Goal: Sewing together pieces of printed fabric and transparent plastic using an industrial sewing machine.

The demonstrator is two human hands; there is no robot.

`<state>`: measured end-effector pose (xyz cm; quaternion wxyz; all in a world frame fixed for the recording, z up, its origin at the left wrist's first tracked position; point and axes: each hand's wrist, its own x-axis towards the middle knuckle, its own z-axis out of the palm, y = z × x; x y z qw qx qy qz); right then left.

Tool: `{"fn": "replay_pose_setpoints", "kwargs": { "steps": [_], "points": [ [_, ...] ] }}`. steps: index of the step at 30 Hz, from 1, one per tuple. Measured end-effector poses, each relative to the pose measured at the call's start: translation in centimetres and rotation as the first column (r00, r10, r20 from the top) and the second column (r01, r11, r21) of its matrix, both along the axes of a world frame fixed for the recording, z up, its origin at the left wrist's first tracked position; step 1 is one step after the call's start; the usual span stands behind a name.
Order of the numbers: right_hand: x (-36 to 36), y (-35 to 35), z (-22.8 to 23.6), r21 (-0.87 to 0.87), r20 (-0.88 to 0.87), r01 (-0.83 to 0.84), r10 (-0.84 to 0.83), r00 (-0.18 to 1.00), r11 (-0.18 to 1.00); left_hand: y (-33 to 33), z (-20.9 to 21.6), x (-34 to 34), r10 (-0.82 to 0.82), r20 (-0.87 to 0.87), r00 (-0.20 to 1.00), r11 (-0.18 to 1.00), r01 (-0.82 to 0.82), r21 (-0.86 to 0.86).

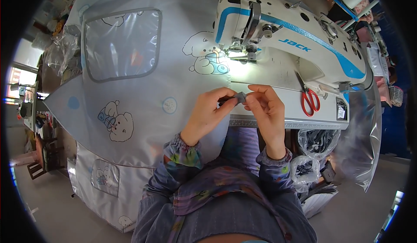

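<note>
head view: left hand [207, 112] and right hand [266, 106] both pinch a small grey tab piece [239, 97], held between the fingertips just above the front edge of the surface [278, 123], near the sewing machine [282, 39]. pale printed fabric [143, 91] lies spread to the left, red scissors [309, 100] to the right. step looks like folding or aligning the tab; next likely needs a steady pinch and placement under the needle.
</note>
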<state>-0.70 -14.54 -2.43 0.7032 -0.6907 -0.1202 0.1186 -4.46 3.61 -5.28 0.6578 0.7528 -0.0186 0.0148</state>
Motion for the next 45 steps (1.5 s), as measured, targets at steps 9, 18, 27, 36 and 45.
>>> {"fn": "replay_pose_setpoints", "kwargs": {
  "steps": [9, 18, 27, 36, 45],
  "points": [
    [3.9, 0.3, -2.1, -0.277, 0.018, -0.137, 0.148, 0.989, 0.951, 1.4, 0.6, 1.3, 0.043, 0.102, 0.994, 0.953, -0.072, 0.295],
    [9.6, 5.5, -4.5, -0.613, 0.135, -0.039, 0.152, 0.979, 0.789, 2.9, -1.6, 6.3, 0.166, 0.613, 0.772, 0.361, -0.626, 0.691],
    [9.4, 5.0, -5.2, -0.648, 0.167, 0.008, 0.132, 0.977, 0.762, 3.2, -3.2, 4.4, -0.101, 0.514, 0.852, 0.490, -0.407, 0.771],
    [9.6, 3.2, -5.3, -0.601, 0.658, 0.202, 0.336, 0.674, 0.773, 3.4, -2.3, 4.6, -0.125, 0.424, 0.897, 0.563, -0.287, 0.775],
    [11.1, 3.2, -5.5, -0.732, 0.534, 0.178, 0.391, 0.750, 0.658, 4.0, -2.1, 7.0, -0.117, 0.389, 0.914, 0.599, -0.248, 0.762]
  ]
}}
